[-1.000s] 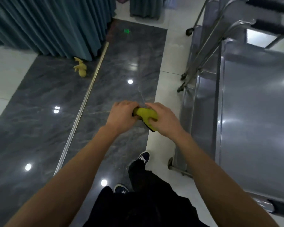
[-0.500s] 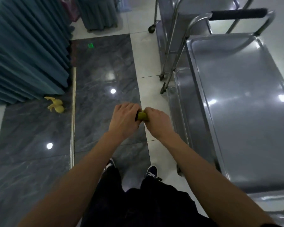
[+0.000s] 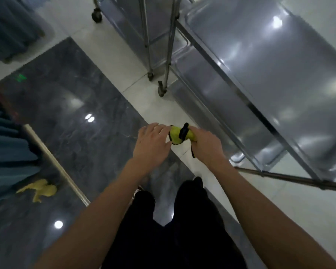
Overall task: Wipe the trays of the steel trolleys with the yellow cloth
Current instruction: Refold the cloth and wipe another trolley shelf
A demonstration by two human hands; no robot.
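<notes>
Standing beside the steel trolley, I hold the yellow cloth (image 3: 176, 135) in front of my body, over the floor, not yet on any tray. My right hand (image 3: 205, 147) grips the cloth, the fingers curled around its bunched right end, and a black strip of the cloth hangs down beside this hand. My left hand (image 3: 151, 145) has relaxed, nearly straight fingers, and only the fingertips (image 3: 164, 129) touch the left end of the cloth. I think I keep it between both hands like this to fold it into a pad that fits the palm before wiping.

The top tray (image 3: 275, 78) of the near trolley is on my right, its rim close to my right hand, so the reach will be short. A lower tray (image 3: 219, 121) shows under it, and a second trolley (image 3: 136, 18) stands farther away. Another yellow rag (image 3: 40, 190) lies on the dark floor at the left, near the blue curtain (image 3: 6, 144).
</notes>
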